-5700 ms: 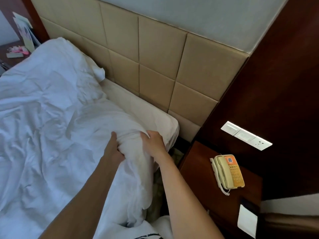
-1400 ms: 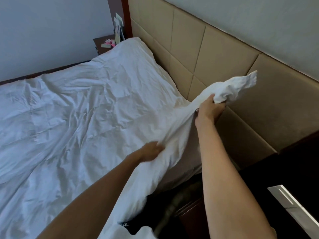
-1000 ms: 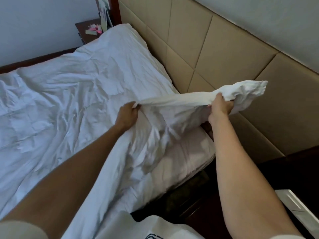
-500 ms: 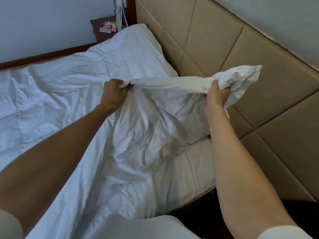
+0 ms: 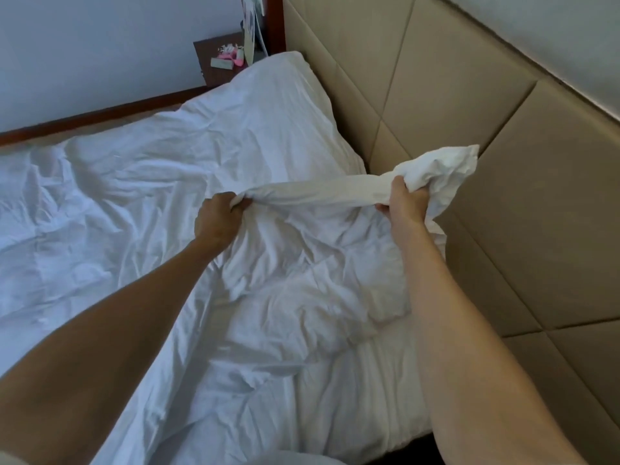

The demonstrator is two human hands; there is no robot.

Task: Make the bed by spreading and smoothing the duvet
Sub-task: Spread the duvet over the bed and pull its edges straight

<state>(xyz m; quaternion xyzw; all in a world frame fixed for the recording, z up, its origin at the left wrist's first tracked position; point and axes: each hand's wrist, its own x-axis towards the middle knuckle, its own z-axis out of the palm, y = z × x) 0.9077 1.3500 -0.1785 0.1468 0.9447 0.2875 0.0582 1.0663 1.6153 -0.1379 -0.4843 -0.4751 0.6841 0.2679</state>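
A white, wrinkled duvet (image 5: 141,203) covers most of the bed. Its top edge is lifted near the headboard and stretched taut between my hands. My left hand (image 5: 218,219) grips the edge in a fist toward the middle of the bed. My right hand (image 5: 404,204) grips the bunched corner, which sticks out past my fist toward the headboard. Below the lifted edge the duvet sags in folds, and the mattress sheet (image 5: 385,397) shows at the near corner.
A tan padded headboard (image 5: 503,162) runs along the right. At the far end stands a dark nightstand (image 5: 218,58) with small pink and white items. A white wall (image 5: 100,45) and a wooden bed rail (image 5: 100,117) border the far side.
Both hands keep their grip on the duvet edge. The edge stays stretched between them and has dropped slightly toward the bed; my view has shifted a little.
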